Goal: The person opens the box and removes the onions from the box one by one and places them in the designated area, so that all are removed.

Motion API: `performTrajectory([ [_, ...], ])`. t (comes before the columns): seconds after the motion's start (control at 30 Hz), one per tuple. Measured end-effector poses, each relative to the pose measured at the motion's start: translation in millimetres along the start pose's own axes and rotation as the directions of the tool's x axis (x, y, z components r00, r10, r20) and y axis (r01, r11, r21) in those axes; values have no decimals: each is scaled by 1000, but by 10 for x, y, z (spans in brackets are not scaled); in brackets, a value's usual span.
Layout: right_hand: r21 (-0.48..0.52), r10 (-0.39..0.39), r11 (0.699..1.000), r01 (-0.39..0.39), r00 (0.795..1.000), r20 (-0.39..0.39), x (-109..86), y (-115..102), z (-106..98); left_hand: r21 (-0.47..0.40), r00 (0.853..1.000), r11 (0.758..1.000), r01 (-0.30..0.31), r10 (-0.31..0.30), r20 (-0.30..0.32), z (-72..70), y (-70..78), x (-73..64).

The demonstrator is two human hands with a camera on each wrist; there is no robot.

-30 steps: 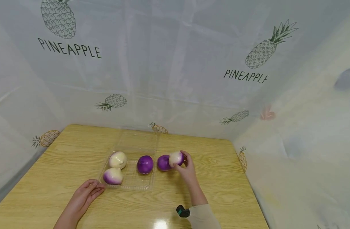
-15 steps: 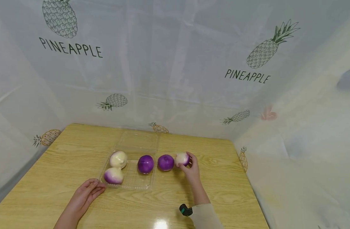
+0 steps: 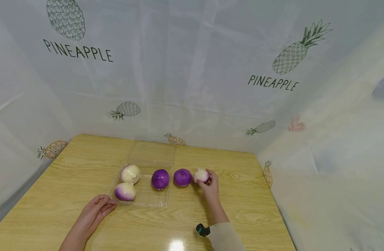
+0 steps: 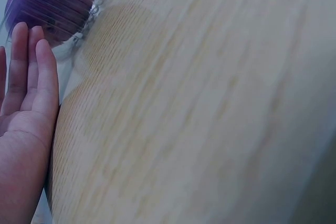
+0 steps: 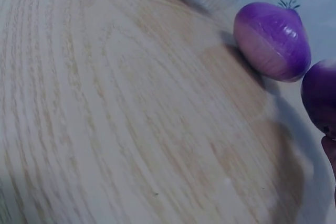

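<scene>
My right hand holds a white-and-purple onion between thumb and fingers, its pointed tip up. Just left of it, apart, sits a deep purple onion on the table; the right wrist view shows this onion beside the held onion. The clear plastic box lies with its lid folded back. Inside are a purple onion at the right, a cream onion and a purple-based onion at the left. My left hand, fingers extended, touches the box's near left corner.
The transparent lid lies flat behind the box. All stands on a wood-grain table. A pale pineapple-print curtain rises along its back and sides. A black device sits by the right sleeve.
My right hand has shifted the held onion to the right, away from the purple onion beside it, and its tip has turned upward. The left hand stays at the box corner.
</scene>
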State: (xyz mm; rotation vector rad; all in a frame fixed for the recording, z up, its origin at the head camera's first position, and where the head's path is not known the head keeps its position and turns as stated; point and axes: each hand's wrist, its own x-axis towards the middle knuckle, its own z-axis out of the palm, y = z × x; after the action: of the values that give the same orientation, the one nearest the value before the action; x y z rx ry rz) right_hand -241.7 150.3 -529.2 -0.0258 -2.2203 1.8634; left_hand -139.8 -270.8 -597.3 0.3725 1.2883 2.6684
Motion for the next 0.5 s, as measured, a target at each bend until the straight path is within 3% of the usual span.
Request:
performTrajectory([
  [0.5,38,38,999,-35,996,-81,-68,159,69,-26,1000,1000,-17,18,8,-5,-10,5],
])
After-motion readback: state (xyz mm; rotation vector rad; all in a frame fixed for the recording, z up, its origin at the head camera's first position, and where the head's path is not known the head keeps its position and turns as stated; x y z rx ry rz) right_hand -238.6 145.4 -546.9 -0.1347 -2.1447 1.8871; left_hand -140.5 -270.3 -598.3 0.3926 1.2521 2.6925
